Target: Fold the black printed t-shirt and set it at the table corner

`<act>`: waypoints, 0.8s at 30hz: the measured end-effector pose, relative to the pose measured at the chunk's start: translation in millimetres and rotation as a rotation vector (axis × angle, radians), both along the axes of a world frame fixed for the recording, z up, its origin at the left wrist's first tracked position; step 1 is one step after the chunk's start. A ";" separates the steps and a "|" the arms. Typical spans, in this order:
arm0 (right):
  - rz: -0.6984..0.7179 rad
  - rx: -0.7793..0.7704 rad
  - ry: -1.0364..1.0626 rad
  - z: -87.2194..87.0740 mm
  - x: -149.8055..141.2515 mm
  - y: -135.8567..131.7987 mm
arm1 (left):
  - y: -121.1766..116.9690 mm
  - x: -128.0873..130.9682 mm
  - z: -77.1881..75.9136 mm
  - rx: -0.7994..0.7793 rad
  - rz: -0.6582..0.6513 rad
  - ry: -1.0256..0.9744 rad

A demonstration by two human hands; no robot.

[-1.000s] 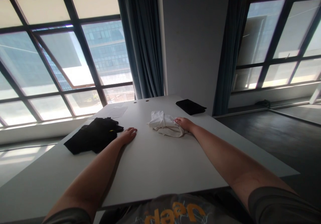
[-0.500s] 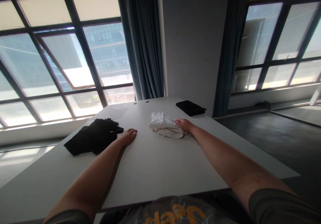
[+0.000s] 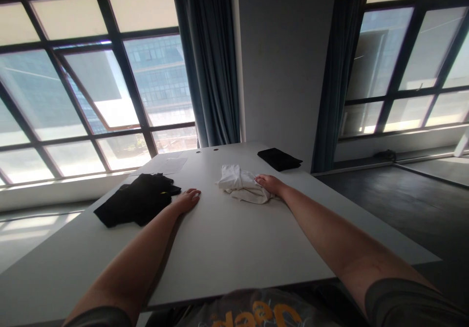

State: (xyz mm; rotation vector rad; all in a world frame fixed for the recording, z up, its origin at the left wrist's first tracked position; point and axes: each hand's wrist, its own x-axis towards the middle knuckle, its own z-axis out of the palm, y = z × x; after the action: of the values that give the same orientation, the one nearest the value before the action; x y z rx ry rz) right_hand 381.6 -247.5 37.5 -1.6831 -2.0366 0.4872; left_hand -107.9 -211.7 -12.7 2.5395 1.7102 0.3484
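A crumpled white garment lies near the middle of the white table. My right hand rests on its right side, fingers curled over the cloth. My left hand lies flat on the bare tabletop with fingers stretched out, just right of a heap of black clothing that it does not hold.
A folded black cloth sits at the table's far right corner. A pale sheet lies at the far left side. Big windows and blue curtains stand behind the table; dark floor lies to the right.
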 end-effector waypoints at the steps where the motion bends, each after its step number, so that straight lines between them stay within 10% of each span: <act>1: -0.002 -0.005 0.001 0.2 -0.1 -0.2 | 0.2 -0.1 -0.2 0.001 0.000 -0.002; 24: 0.036 -0.003 -0.024 3.4 -12.2 -5.9 | 4.9 -1.9 -6.5 0.003 -0.014 -0.096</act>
State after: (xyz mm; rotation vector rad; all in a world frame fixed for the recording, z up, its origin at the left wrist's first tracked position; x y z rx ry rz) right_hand 369.5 -253.4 40.9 -1.6646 -2.0869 0.4850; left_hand -109.8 -206.8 -19.2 2.4914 1.6585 0.4645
